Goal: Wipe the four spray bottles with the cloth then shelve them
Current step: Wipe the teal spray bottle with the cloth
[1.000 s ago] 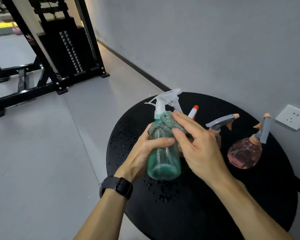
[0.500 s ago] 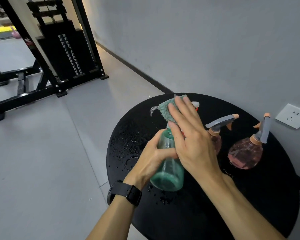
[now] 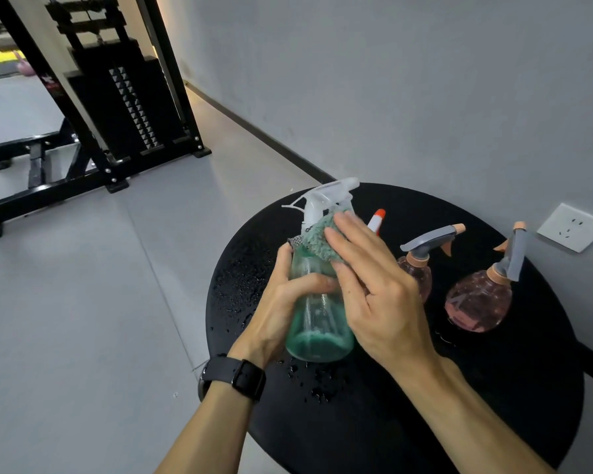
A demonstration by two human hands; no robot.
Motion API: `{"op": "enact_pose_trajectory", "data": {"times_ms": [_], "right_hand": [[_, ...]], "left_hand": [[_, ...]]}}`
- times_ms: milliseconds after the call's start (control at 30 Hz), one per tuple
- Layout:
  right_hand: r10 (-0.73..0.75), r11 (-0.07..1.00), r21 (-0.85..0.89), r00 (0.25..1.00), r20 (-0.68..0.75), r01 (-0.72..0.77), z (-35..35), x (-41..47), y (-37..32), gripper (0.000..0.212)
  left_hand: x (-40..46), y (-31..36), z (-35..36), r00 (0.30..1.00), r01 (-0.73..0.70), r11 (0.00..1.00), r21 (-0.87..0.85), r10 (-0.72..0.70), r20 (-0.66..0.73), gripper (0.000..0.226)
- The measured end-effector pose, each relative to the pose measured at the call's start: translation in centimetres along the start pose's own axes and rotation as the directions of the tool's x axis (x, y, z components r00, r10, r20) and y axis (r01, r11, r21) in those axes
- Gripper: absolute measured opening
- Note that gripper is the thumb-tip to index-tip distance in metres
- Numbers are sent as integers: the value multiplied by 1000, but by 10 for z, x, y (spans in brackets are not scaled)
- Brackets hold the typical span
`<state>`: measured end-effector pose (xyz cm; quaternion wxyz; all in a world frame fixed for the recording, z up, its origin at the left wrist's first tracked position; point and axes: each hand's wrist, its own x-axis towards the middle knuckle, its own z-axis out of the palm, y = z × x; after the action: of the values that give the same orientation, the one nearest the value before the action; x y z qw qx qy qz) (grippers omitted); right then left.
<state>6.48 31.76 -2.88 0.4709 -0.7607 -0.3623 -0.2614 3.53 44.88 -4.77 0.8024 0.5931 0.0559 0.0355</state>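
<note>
My left hand [image 3: 281,313] grips a clear green spray bottle [image 3: 317,323] with a white trigger head, held above the round black table [image 3: 493,405]. My right hand [image 3: 374,285] presses a green cloth [image 3: 319,239] with fairly straight fingers against the bottle's neck and shoulder. Behind my right hand only the orange and white nozzle [image 3: 376,218] of another bottle shows. Two round pink bottles with grey triggers stand upright to the right, one [image 3: 421,265] partly hidden by my hand, the other [image 3: 478,302] near the wall.
Water drops [image 3: 308,381] lie on the table's left and front parts. A white wall socket [image 3: 574,227] sits beside the table on the grey wall. A black weight machine [image 3: 117,107] stands on the grey floor at the far left.
My right hand slid the cloth down from the trigger head to the neck, so the white head shows again. The bottle stays in my left hand.
</note>
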Motion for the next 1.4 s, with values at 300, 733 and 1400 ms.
{"op": "enact_pose_trajectory", "data": {"times_ms": [300, 733, 1400], "right_hand": [[5, 997, -72, 993, -121, -14, 0, 14, 6, 36], [-23, 991, -134, 998, -58, 15, -2, -5, 22, 32], [-106, 991, -82, 994, -7, 105, -10, 13, -13, 37]], "left_hand": [[-3, -3, 4, 996, 16, 994, 109, -25, 82, 62], [-3, -1, 3, 996, -84, 995, 49, 82, 35, 63], [-4, -1, 7, 977, -105, 808, 579, 192, -92, 32]]}}
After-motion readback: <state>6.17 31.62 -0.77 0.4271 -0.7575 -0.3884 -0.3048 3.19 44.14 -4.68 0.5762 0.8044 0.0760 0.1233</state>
